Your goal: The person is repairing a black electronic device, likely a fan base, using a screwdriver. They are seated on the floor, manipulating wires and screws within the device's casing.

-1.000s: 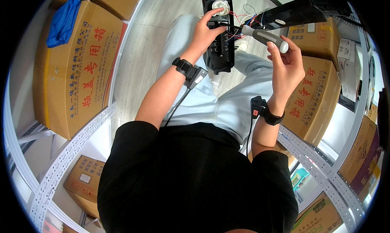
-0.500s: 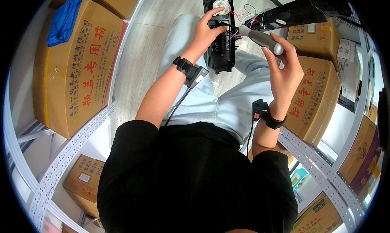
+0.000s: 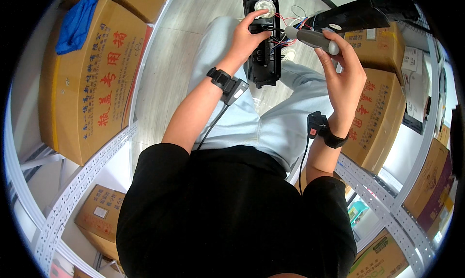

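My right hand (image 3: 345,69) pinches the grey handle of a screwdriver (image 3: 312,38) between thumb and fingertips. Its thin shaft points left, across a long black plastic housing (image 3: 264,74) that stands between my legs. My left hand (image 3: 246,38) grips the housing at its left edge. The index finger reaches to a clear round part (image 3: 265,8) near the top, and the thumb lies close to the shaft. Where the screwdriver's tip meets the housing is too small to make out. Thin red, white and blue wires (image 3: 295,23) run from the housing to the right.
A second long black part (image 3: 351,16) lies at the upper right, where the wires lead. Cardboard boxes (image 3: 104,79) fill the metal shelving (image 3: 82,181) on the left, with a blue cloth (image 3: 77,23) on one. More boxes (image 3: 373,118) stand close by my right arm.
The screwdriver's handle end has risen and now lies nearer level. My right hand and wrist have shifted a little to the right. My left hand and the housing look unmoved.
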`<state>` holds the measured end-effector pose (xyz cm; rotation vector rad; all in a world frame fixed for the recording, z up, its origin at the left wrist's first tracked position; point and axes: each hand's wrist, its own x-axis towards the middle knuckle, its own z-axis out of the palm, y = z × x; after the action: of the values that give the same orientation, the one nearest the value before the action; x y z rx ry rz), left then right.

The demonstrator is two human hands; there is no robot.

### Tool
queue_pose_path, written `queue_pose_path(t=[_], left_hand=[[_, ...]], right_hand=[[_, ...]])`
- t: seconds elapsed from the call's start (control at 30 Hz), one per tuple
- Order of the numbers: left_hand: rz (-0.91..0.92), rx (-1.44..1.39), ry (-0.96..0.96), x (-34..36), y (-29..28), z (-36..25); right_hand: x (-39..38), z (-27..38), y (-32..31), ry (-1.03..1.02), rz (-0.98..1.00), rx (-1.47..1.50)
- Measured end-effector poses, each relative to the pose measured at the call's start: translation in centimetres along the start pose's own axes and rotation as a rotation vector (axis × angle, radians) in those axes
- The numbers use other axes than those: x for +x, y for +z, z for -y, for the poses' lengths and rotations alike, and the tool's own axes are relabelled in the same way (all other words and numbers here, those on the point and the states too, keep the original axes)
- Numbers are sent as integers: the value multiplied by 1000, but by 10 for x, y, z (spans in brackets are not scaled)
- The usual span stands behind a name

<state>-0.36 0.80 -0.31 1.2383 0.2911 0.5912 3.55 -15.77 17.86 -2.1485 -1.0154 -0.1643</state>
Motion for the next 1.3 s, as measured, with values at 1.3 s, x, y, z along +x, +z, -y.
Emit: queue_pose_path(t=[1.3], left_hand=[[-33, 9, 61, 2, 2, 3]], right_hand=[[8, 11, 6, 26, -126, -2]])
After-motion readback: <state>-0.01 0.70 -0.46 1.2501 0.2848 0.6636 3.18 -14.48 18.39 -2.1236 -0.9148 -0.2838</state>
